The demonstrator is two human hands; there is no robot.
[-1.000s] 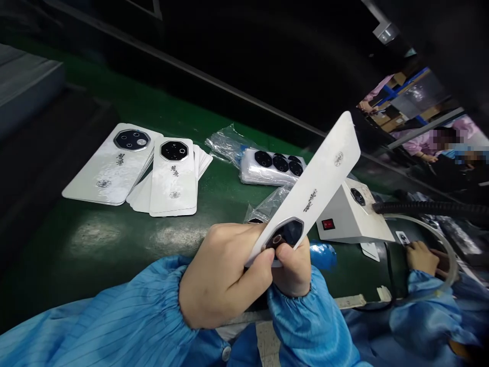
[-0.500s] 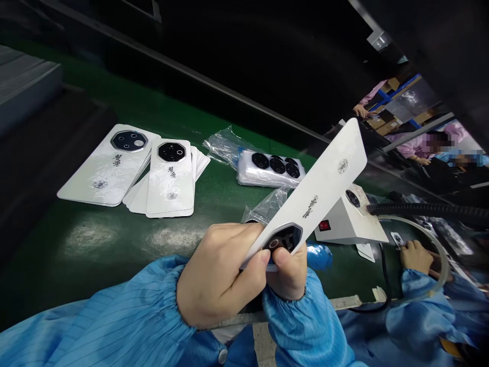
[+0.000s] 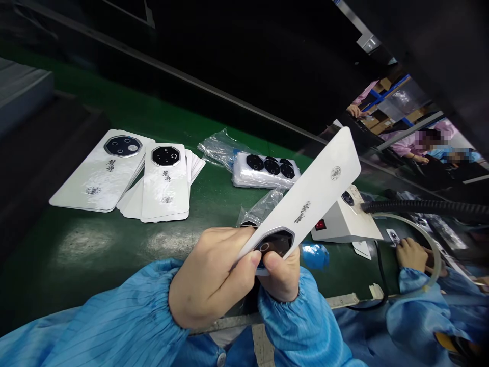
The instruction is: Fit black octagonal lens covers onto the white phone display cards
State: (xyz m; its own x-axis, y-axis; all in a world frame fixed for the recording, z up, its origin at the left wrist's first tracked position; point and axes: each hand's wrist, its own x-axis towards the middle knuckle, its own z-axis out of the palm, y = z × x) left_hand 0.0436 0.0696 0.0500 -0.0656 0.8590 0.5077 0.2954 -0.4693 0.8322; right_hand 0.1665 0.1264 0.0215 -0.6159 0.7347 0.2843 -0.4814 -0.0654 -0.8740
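Between my two hands a white phone back cover is held tilted, its far end raised to the right. Its dark octagonal camera plate faces up near me. My left hand is closed on the cover's near left edge, thumb against the camera plate. My right hand grips the near right side, with its thumb on the plate too; its other fingers are hidden beneath. Left of my hands, a fanned stack of white back covers lies on the green bench, beside another stack of covers.
Beyond my hands lies a bagged pack of black camera plates. A white device with a red switch and a black hose stands to the right. Blue film lies near my right wrist. A co-worker's hand works farther right.
The whole view has shifted slightly, so the bench things sit a little farther left. Both hands keep the same grip on the cover, thumbs still on its camera plate.
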